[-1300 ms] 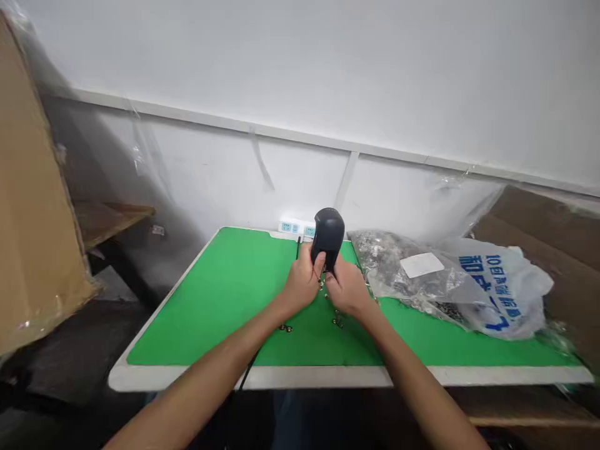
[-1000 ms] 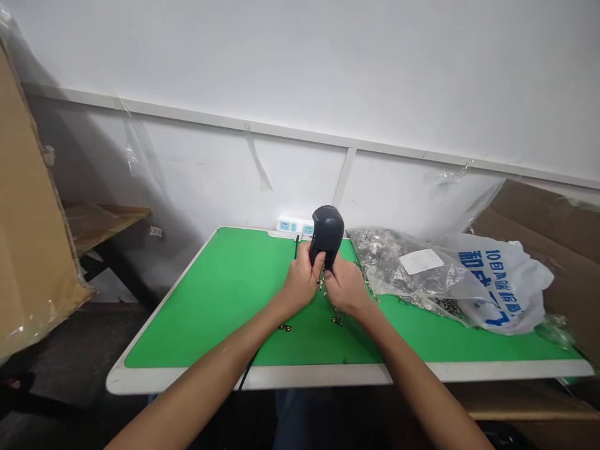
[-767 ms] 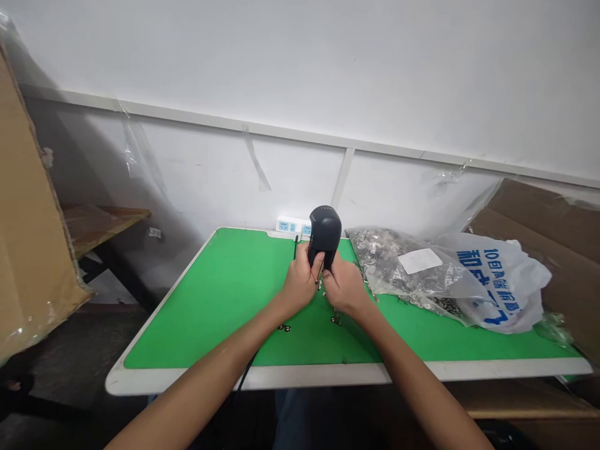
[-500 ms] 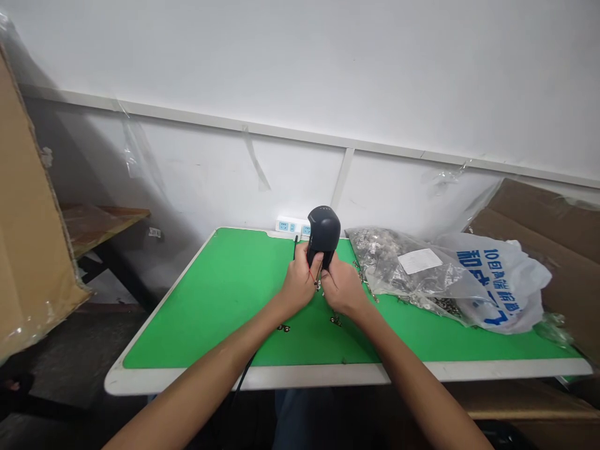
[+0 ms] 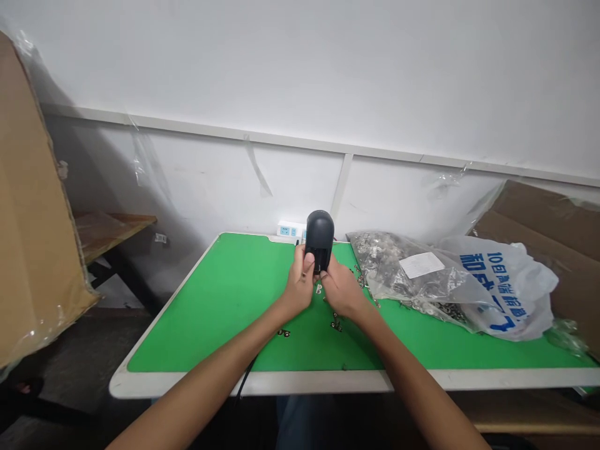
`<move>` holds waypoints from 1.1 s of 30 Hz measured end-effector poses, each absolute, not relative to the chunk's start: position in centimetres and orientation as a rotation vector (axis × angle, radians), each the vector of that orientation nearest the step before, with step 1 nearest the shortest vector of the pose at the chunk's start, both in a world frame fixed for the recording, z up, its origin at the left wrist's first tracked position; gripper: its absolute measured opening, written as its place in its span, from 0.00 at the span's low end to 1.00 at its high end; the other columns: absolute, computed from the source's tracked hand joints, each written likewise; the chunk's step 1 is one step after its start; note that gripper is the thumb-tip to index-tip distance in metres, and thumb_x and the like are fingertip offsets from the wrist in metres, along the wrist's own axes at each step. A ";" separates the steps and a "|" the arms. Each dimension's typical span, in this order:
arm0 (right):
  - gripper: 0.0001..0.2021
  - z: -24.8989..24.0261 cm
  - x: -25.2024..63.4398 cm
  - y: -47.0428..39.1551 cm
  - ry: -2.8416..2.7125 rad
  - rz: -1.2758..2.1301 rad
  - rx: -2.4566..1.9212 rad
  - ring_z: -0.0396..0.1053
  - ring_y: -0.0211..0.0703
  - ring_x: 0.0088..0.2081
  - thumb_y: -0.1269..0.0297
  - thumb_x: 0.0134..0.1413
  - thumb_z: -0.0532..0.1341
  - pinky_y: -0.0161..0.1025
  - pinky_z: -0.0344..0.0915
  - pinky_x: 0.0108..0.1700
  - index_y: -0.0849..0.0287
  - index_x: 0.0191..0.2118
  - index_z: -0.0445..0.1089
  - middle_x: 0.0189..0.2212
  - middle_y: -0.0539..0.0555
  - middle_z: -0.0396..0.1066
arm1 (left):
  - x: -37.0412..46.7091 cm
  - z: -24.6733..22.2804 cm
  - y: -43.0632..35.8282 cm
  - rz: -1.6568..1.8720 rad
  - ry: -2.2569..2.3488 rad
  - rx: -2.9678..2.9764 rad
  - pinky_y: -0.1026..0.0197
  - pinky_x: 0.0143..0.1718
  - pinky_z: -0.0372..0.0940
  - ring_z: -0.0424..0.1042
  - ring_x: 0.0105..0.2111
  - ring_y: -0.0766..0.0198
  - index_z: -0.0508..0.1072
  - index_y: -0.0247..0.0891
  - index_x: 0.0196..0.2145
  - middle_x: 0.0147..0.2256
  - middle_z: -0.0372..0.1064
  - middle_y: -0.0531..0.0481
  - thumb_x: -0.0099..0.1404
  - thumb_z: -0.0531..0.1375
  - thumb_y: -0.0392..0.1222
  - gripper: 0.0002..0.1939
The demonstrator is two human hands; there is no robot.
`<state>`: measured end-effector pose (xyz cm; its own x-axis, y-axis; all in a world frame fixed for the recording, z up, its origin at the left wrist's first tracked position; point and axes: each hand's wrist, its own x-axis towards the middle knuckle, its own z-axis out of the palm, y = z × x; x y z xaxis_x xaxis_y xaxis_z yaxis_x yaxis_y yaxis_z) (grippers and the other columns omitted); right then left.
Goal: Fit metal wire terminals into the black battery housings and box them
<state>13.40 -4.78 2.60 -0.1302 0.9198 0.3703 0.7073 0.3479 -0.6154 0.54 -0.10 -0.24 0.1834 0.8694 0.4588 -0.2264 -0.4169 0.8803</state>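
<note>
A glossy black rounded device (image 5: 320, 232), of a kind I cannot make out, is held upright over the green mat. My left hand (image 5: 301, 278) is closed around its lower left side, thumb pressed on its front. My right hand (image 5: 342, 286) grips the lower right side, thumb near the bottom edge. Below and between the hands lies a small metal piece (image 5: 319, 289). Other small metal parts (image 5: 336, 324) rest under my right wrist, and another small piece (image 5: 284, 334) lies beside my left forearm.
The green mat (image 5: 197, 312) covers a white-edged table. A white power strip (image 5: 289, 230) stands at the back edge. To the right lie a clear bag of metal parts (image 5: 389, 256) and a white plastic bag with blue print (image 5: 509, 287). Cardboard (image 5: 37, 206) rises at the left.
The black device has tilted, now showing more of its smooth face and lower recess. Both hands still hold it. The whole view has shifted slightly.
</note>
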 end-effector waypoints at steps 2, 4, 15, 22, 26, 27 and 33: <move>0.13 2.3 13.6 -4.6 -1.851 0.513 -1.336 0.72 0.51 0.35 0.60 0.68 0.47 0.45 0.66 0.40 0.55 0.51 0.62 0.35 0.55 0.76 | 1.0 -0.4 0.4 1.345 0.574 1.363 0.63 0.20 0.58 0.61 0.20 0.67 0.64 0.41 0.42 0.26 0.62 0.57 0.72 0.52 0.71 0.27; 0.14 2.0 13.5 -4.4 -1.766 0.618 -1.279 0.72 0.49 0.33 0.54 0.72 0.46 0.44 0.66 0.39 0.54 0.48 0.63 0.32 0.52 0.75 | 1.3 -0.6 1.0 1.290 0.530 1.301 0.64 0.17 0.55 0.58 0.16 0.68 0.64 0.41 0.39 0.21 0.59 0.59 0.70 0.52 0.72 0.28; 0.29 0.8 14.1 -1.6 -1.083 1.183 -0.947 0.51 0.35 0.14 0.29 0.52 0.64 0.35 0.49 0.18 0.52 0.27 0.59 0.12 0.43 0.57 | -0.3 0.7 1.2 1.138 0.614 1.640 0.62 0.24 0.61 0.64 0.21 0.66 0.66 0.39 0.34 0.23 0.66 0.54 0.69 0.51 0.74 0.32; 0.29 0.7 15.0 -1.3 -1.039 1.137 -0.965 0.55 0.35 0.15 0.30 0.49 0.66 0.35 0.54 0.18 0.52 0.26 0.58 0.13 0.44 0.60 | -0.9 0.5 0.9 1.352 0.781 2.066 0.64 0.27 0.57 0.62 0.23 0.68 0.70 0.38 0.37 0.24 0.63 0.57 0.71 0.60 0.55 0.16; 0.28 0.8 14.9 -1.6 -1.060 1.042 -1.019 0.56 0.35 0.16 0.32 0.49 0.66 0.35 0.55 0.19 0.53 0.28 0.62 0.14 0.43 0.60 | -1.8 0.2 1.6 1.328 0.714 2.307 0.64 0.26 0.58 0.62 0.22 0.69 0.72 0.39 0.52 0.32 0.72 0.53 0.72 0.61 0.51 0.17; 0.27 0.9 14.8 -1.7 -1.086 1.036 -1.026 0.56 0.35 0.16 0.33 0.50 0.65 0.35 0.55 0.19 0.53 0.28 0.63 0.14 0.43 0.61 | -1.9 0.2 1.7 1.323 0.697 2.346 0.63 0.27 0.59 0.63 0.22 0.69 0.72 0.39 0.54 0.34 0.74 0.51 0.73 0.60 0.51 0.17; 0.23 0.9 14.8 -1.7 -1.137 1.068 -0.983 0.56 0.36 0.16 0.37 0.52 0.65 0.35 0.57 0.19 0.53 0.29 0.65 0.14 0.44 0.61 | -1.9 0.1 1.9 1.355 0.655 2.437 0.61 0.32 0.68 0.69 0.24 0.67 0.77 0.39 0.53 0.36 0.77 0.47 0.77 0.55 0.50 0.17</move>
<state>14.76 -1.70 0.92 0.0912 0.9752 0.2017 -0.1400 0.2131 -0.9670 -1.95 1.85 0.08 0.4582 0.5114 0.7270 0.2523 -0.8591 0.4453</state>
